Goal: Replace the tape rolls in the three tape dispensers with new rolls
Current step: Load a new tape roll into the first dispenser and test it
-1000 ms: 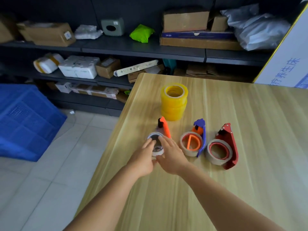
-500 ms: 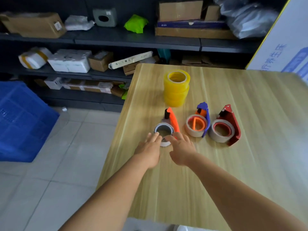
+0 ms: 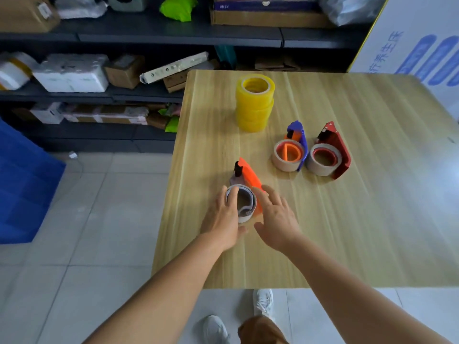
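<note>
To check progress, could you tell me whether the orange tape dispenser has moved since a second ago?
Yes. The orange tape dispenser has come out of its row beside the blue tape dispenser, toward the near edge of the table.

— That pale wood-grain counter (image 3: 347, 219) has a stack of translucent yellow tape rolls (image 3: 255, 103).

— And three plastic dispensers: a bright orange one (image 3: 250, 178) with a grey-white roll (image 3: 242, 203), a blue one (image 3: 298, 142) with an orange hub and a tan roll, and a dark red one (image 3: 337, 151) with a tan roll.

— The plastic crate (image 3: 22, 184) on the pale tiled floor is deep blue.
</note>
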`<state>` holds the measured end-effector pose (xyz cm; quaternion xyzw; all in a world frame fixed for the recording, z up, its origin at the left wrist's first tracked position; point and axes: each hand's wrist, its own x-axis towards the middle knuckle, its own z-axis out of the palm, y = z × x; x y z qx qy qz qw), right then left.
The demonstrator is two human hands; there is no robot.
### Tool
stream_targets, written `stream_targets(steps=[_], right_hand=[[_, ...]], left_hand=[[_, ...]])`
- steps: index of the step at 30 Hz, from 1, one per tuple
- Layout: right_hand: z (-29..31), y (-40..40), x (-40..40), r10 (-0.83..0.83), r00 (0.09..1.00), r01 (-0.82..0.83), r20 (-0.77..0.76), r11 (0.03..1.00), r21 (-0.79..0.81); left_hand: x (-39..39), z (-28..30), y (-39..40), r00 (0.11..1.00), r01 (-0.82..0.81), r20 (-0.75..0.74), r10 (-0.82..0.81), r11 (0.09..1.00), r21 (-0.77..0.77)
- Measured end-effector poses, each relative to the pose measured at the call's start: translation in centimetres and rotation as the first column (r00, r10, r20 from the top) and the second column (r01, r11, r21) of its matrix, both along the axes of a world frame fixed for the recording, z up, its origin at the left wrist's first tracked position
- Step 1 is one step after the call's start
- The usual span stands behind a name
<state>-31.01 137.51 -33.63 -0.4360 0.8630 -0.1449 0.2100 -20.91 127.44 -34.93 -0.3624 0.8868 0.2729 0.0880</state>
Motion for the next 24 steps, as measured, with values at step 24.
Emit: stream_targets(steps=[24], right_hand=[[-0.9,-1.3,-4.2,0.297,0.936,-0.282,-0.189,0.954,0.102]], left_hand=[[-1.6,-0.3,-1.5,0.947,-0.197,-0.096,0.306,0.792,0.578]])
